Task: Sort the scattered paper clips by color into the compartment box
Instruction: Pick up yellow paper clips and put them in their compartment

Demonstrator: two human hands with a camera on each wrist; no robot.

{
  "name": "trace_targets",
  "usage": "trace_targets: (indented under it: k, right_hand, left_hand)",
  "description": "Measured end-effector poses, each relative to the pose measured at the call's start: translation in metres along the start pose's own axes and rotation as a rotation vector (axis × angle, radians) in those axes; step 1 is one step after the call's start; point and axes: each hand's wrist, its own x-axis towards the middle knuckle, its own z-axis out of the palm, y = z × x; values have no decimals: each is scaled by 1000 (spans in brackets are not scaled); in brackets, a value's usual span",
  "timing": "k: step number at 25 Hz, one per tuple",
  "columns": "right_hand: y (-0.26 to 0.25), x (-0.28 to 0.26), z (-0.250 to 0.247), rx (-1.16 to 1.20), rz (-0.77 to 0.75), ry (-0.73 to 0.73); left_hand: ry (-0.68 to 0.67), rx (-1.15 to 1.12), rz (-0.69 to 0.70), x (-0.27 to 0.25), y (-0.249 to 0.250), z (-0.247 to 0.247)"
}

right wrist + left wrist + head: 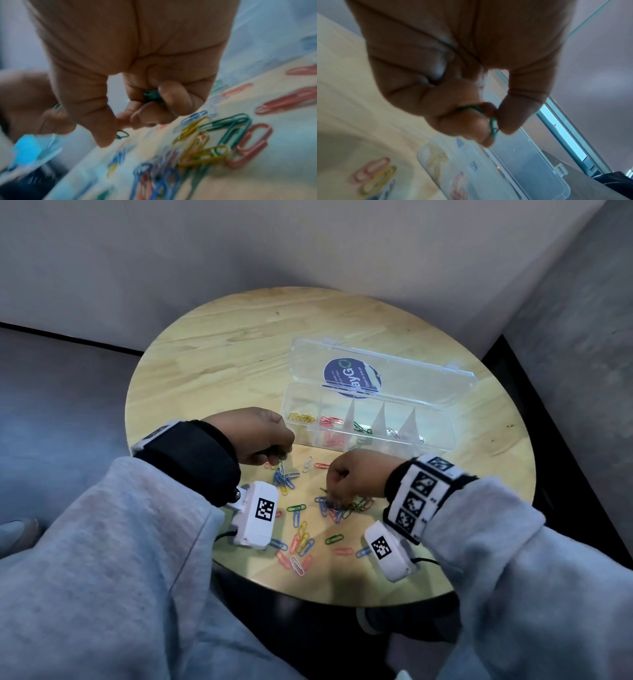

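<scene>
A clear compartment box (442, 436) lies open on the round table, with yellow, red, green and white clips in separate sections. Coloured paper clips (301, 539) lie scattered in front of it. My left hand (260, 436) hovers just left of the box's near corner, pinching green paper clips (493, 124) between thumb and fingers. My right hand (352, 474) is over the middle pile, fingers curled round green clips (151, 95) tucked in the palm. Another green clip (122, 134) lies on the table below its thumb (102, 135).
The box lid (387, 368) with a blue round sticker lies flat behind the compartments. The wooden table's (219, 344) far half is bare wood. Walls close in behind and at the right. More clips (240, 124) lie near the front edge.
</scene>
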Motion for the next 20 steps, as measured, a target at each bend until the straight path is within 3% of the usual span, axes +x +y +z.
trace_targets:
  k: [6,10,13,14,16,18,20]
  right_hand:
    - [40,-11,-9,848,103,116]
    - [52,-18,-8,1169,154,132]
    - [55,-21,-4,1165,244,150]
    - [55,-21,-3,1160,266,152]
    - [55,-21,-2,1087,260,144]
    - [55,-20,-3,728,220,146]
    - [53,-21,-4,294,212,156]
  left_hand:
    - [-52,-263,9,-3,7,14]
    - [-172,-391,-28,-1,5,18]
    - [-213,-460,-40,2,7,21]
    - [-173,-377,-42,4,7,23]
    - [-68,13,-21,8,4,26]
    - [-34,474,21,12,-3,29]
    - [-40,645,31,10,-6,33]
